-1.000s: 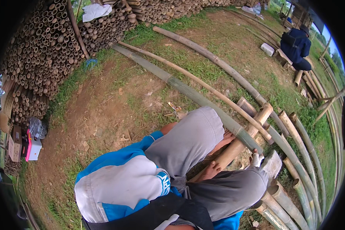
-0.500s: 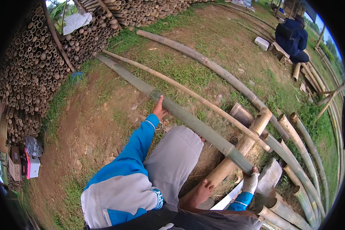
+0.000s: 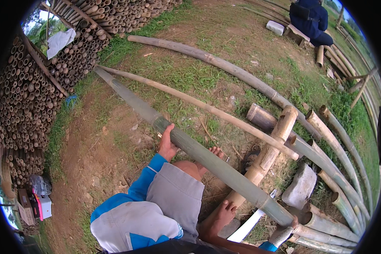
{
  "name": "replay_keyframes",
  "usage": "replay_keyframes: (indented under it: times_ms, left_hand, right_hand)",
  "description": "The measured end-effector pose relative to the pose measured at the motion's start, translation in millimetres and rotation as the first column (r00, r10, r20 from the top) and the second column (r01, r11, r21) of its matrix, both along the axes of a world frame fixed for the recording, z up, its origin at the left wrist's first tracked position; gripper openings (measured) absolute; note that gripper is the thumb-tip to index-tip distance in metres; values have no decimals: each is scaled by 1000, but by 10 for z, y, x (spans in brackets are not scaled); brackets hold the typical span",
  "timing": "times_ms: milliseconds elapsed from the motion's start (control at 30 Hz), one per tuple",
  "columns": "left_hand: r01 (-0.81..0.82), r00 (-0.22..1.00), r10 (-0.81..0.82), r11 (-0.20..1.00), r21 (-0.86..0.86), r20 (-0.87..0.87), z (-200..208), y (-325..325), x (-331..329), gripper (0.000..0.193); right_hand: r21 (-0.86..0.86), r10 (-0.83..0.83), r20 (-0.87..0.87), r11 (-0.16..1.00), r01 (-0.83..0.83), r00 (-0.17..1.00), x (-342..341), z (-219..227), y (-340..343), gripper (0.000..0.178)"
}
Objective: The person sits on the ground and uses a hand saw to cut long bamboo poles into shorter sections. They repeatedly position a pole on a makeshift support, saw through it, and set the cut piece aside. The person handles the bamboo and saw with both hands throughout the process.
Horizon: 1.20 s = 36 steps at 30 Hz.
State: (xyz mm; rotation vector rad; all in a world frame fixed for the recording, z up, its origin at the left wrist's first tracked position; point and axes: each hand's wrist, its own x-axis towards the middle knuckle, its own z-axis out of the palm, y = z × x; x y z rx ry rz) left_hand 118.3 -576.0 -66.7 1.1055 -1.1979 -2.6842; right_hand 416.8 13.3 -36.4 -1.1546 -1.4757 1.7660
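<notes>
A long green bamboo pole (image 3: 211, 163) slants from the far left to the near right. Its near part rests across a thicker bamboo log (image 3: 262, 161). My left hand (image 3: 168, 144) is closed round the pole near a node, thumb on top. At the pole's near end my right hand (image 3: 281, 233), in a pale glove, grips it, its fingers partly hidden. My bare foot (image 3: 225, 213) presses on the log beside the pole. Below the pole lies a long, shiny, saw-like blade (image 3: 247, 226), partly covered. A thinner bamboo stick (image 3: 199, 99) also rests on the log.
A pale stone block (image 3: 299, 185) and several cut bamboo poles (image 3: 330, 226) lie at the right. A long bamboo pole (image 3: 224, 67) lies beyond. Stacked bamboo (image 3: 25, 93) rises at the left, near boxes (image 3: 42, 205). A person in dark blue (image 3: 310, 19) sits far right.
The green pole has slid toward me and to the right, its near end now farther past the log. Both hands have moved nearer with it; the view has shifted too.
</notes>
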Motion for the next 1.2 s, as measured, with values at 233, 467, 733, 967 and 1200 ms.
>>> replay_keyframes:
  times_ms: [233, 467, 733, 967, 1200]
  left_hand:
    - [250, 968, -249, 967, 58, -26, 559, 744, 29, 45]
    - [347, 914, -354, 935, -70, -198, 946, 934, -976, 45]
    - [383, 915, -377, 923, 20, -144, 875, 1250, -2648, 51]
    - [273, 944, -253, 959, 72, -212, 1227, 1765, -4134, 68]
    - [522, 613, -488, 841, -145, -622, 1323, 2451, -3871, 59]
  right_hand:
    - [-187, -110, -78, 978, 94, 991, 755, -73, 396, 52]
    - [-134, -188, -149, 977, 168, 971, 289, 490, 66, 58]
    - [139, 37, -95, 990, -23, 995, -1012, 855, 875, 55]
    - [557, 449, -141, 772, -305, 882, -2860, 1591, 1466, 53]
    - [347, 603, -483, 798, -493, 635, -2956, 1639, 616, 67]
